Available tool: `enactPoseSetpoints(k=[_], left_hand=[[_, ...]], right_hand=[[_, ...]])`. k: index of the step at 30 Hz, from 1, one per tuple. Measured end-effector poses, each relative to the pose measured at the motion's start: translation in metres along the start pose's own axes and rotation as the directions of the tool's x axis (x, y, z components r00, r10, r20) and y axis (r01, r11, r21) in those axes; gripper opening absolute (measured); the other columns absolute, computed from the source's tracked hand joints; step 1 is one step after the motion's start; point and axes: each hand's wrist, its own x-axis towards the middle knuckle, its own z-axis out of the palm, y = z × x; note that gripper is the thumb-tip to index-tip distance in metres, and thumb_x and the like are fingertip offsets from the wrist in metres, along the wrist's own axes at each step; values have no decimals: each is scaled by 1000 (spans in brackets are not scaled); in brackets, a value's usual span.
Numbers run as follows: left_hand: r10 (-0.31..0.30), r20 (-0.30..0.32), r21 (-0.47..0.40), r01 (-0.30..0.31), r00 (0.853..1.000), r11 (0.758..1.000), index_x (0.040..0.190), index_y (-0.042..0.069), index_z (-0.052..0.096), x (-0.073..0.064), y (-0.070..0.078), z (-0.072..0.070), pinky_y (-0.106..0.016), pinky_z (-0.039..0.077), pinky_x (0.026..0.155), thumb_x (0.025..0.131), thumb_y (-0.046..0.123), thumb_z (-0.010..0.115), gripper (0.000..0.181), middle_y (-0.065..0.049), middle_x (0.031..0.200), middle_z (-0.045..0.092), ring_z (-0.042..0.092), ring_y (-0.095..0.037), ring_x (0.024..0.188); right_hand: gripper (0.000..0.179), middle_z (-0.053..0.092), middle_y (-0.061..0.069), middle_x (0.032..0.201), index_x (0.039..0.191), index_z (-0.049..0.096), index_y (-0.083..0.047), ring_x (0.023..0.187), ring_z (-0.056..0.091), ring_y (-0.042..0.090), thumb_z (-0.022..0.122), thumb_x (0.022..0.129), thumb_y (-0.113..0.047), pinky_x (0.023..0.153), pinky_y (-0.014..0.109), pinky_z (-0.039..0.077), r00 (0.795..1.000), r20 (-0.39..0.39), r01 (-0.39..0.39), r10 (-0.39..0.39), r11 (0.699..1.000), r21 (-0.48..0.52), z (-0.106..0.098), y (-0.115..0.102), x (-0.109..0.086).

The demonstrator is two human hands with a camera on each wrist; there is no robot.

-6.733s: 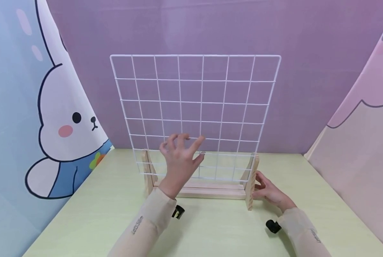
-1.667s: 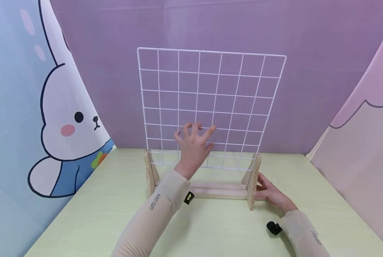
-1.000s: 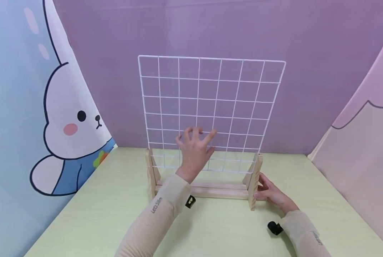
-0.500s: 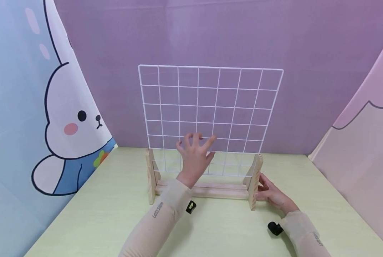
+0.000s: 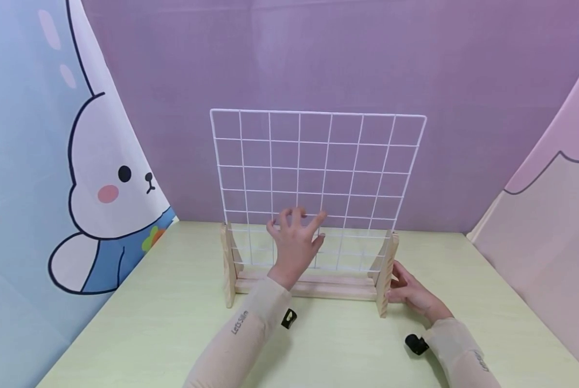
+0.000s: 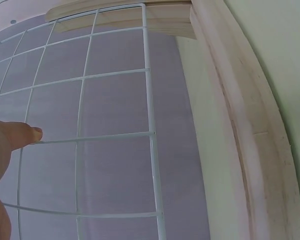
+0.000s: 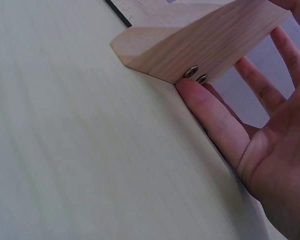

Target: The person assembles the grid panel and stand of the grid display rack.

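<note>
A white wire grid panel (image 5: 313, 141) stands nearly upright between the two side uprights of a pale wooden stand (image 5: 335, 290). My left hand (image 5: 295, 245) grips the panel's wires in its lower middle, with several fingers hooked at the mesh. In the left wrist view, its thumb (image 6: 15, 134) lies on one wire. The panel's bottom edge is above the stand's crossbar. Low on the right upright (image 5: 386, 275), my right hand (image 5: 413, 295) rests against the outer side. Its thumb (image 7: 215, 117) touches beside two screws (image 7: 196, 74), with the other fingers spread along the upright's edge.
The stand sits on a pale green tabletop (image 5: 338, 345). Behind it rises a purple backdrop (image 5: 464, 134). Printed cartoon panels flank the table, a rabbit (image 5: 105, 172) on the left. Small black wrist cameras (image 5: 416, 344) show below both forearms.
Over several seconds the panel shifted right, to between the uprights, and rose. Since then my left hand has lowered it straight down. My right hand stays at the right upright.
</note>
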Motion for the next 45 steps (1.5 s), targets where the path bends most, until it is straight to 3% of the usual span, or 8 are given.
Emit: enactPoseSetpoints(k=[4, 17, 24, 33, 40, 45], left_hand=[[-3, 8, 6, 3, 1000, 1000, 118, 33, 64, -4, 0, 1, -66, 39, 83, 76, 32, 85, 47, -8, 113, 56, 48, -35, 109], [-4, 29, 12, 3, 1000, 1000, 117, 33, 63, -18, 1, 6, -66, 39, 80, 75, 33, 86, 48, -7, 110, 55, 49, -34, 107], [9, 3, 13, -9, 1000, 1000, 117, 32, 67, -27, 3, 9, -66, 39, 78, 71, 34, 90, 52, -6, 106, 55, 48, -33, 103], [-4, 30, -5, 4, 1000, 1000, 116, 32, 65, -39, 2, 13, -67, 39, 78, 73, 32, 89, 50, -6, 105, 54, 48, -33, 102], [-10, 60, 5, 10, 998, 1000, 117, 34, 63, -42, 2, 14, -66, 39, 79, 75, 33, 87, 49, -5, 107, 53, 48, -32, 103], [-12, 68, 7, 12, 998, 1000, 118, 33, 63, -43, 3, 13, -67, 39, 79, 75, 32, 87, 49, -5, 107, 53, 49, -33, 104]], right_hand=[[84, 40, -11, 140, 154, 26, -30, 118, 51, 8, 61, 86, 6, 90, 37, 51, 1000, -11, -11, 11, 1000, -1, 0, 1, 0], [82, 41, -12, 140, 154, 26, -26, 118, 52, 8, 61, 87, 4, 90, 36, 52, 1000, -5, -5, 5, 1000, 5, 1, 0, 0], [84, 42, -9, 139, 156, 21, -19, 119, 50, 9, 62, 86, 4, 91, 36, 50, 1000, 0, -4, 4, 1000, -3, 0, 0, 0], [85, 41, -14, 138, 157, 22, -23, 120, 49, 8, 62, 87, 3, 91, 37, 51, 1000, -4, -13, 13, 1000, -8, -1, 1, 0], [89, 39, -12, 140, 158, 12, -11, 120, 48, 8, 62, 86, 3, 91, 38, 50, 1000, -12, -21, 20, 1000, -10, 1, 0, -1], [90, 39, -11, 140, 158, 10, -9, 119, 48, 8, 62, 86, 4, 91, 37, 51, 1000, -19, -22, 21, 1000, -14, 1, 0, 0]])
